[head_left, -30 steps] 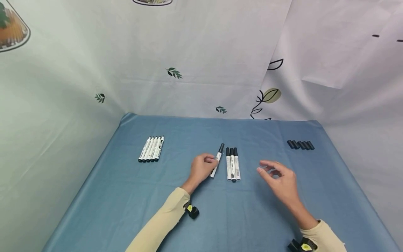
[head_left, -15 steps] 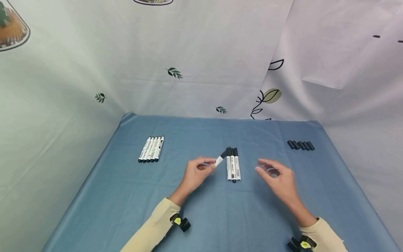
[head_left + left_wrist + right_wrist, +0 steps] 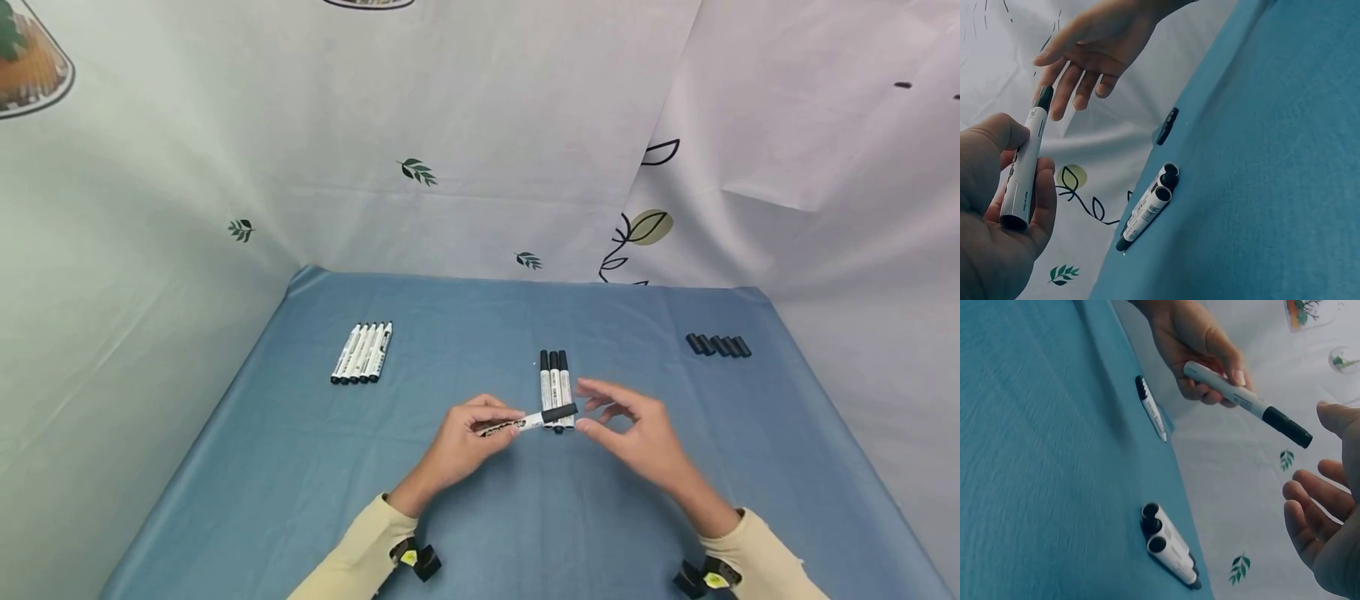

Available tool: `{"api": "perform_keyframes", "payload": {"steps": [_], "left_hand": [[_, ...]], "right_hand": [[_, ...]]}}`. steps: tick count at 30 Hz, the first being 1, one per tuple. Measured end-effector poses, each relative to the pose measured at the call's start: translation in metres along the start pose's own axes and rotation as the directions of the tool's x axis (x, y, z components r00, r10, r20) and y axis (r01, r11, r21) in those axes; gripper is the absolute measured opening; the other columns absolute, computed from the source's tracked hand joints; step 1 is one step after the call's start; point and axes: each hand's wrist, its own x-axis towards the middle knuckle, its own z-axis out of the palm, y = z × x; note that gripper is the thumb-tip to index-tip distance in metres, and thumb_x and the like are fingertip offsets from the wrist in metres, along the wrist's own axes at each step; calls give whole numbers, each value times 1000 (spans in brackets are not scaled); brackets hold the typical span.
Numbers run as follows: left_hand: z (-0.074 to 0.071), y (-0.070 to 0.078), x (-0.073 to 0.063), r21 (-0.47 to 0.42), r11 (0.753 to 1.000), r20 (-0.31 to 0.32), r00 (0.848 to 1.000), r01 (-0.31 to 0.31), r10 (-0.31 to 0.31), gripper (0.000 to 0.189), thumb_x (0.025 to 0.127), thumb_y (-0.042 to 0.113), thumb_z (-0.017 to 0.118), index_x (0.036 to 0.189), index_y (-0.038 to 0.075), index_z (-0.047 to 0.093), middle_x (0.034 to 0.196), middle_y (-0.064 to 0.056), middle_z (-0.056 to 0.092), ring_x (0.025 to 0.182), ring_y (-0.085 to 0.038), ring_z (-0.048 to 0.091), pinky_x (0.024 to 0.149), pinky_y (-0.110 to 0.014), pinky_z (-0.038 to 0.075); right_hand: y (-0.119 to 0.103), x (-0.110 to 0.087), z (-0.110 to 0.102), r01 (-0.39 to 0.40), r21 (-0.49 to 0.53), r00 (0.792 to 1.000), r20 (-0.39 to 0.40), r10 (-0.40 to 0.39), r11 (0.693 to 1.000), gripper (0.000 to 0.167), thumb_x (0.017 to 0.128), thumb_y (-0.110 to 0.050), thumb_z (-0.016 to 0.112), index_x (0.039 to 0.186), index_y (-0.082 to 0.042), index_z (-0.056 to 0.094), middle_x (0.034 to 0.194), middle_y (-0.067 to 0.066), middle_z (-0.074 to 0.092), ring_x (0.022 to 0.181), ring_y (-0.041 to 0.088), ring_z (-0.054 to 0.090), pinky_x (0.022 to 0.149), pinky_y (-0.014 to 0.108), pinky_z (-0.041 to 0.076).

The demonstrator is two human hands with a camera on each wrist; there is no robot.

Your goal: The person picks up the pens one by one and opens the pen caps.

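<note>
Left hand [image 3: 461, 437] pinches a white marker [image 3: 534, 420] between thumb and fingers, barrel lying across the fingers, its black cap [image 3: 561, 412] pointing toward the right hand [image 3: 645, 433]. Marker is up off the blue cloth [image 3: 262, 500] – in the head view it crosses in front of the near ends of three capped markers [image 3: 555, 383]. Right hand holds nothing: thumb and fingers spread apart and gently bent, the capped end just beside the gap between them (right wrist view shows them not touching). The three capped markers lie side by side on the cloth, caps at the far end, the middle one with a black near end sticking out slightly. Well off to the left, five white markers [image 3: 363, 353] lie in a close row, narrow tips pointing away from the person. Far right, five loose black caps [image 3: 720, 346] in a short row, slightly slanted. Both forearms in pale sleeves [image 3: 360, 550], small black wrist camera [image 3: 427, 562] on the left one, similar on the right. White backdrop [image 3: 487, 108] behind – printed leaves, folds.
</note>
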Motion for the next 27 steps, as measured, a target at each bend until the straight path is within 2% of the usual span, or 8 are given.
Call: {"api": "perform_keyframes", "payload": {"steps": [5,10,17,22,27], "left_hand": [[-1,0,-8,10,1000,11,1000,-14,14,19,90,6,77,109,7,80,105,-6,71,94,-14,64,79,-26,57],[-2,1,-14,23,999,14,1000,-28,27,19,90,8,78,110,9,80,106,-2,71,94,-13,64,80,-27,57],[-4,1,-19,28,998,6,998,-56,56,18,91,11,78,109,10,81,104,-3,71,90,-14,63,75,-27,56],[-5,0,-22,29,998,24,998,-51,50,18,93,15,77,111,12,80,105,-1,70,90,-13,62,74,-27,54],[-5,0,-24,7,998,31,998,-56,56,24,89,15,81,112,8,79,112,-4,74,99,-15,68,79,-29,58]], "right_hand": [[-4,0,6,-2,-44,998,56,5,999,50,84,-8,85,131,-11,69,115,3,76,92,13,70,71,31,59],[-7,-2,13,-10,-48,994,104,15,999,46,85,-12,85,129,-9,70,110,1,77,93,9,70,71,32,59],[-13,-6,20,-46,-67,994,97,52,997,33,81,-15,88,112,-13,79,99,-2,78,76,5,66,66,32,57],[-15,-7,26,-64,-87,993,94,72,994,22,82,-17,87,103,-20,80,95,-8,77,76,3,64,63,35,56],[-17,-7,27,-85,-104,992,84,94,991,20,83,-18,86,101,-23,80,91,-13,76,77,3,65,65,35,55]]}}
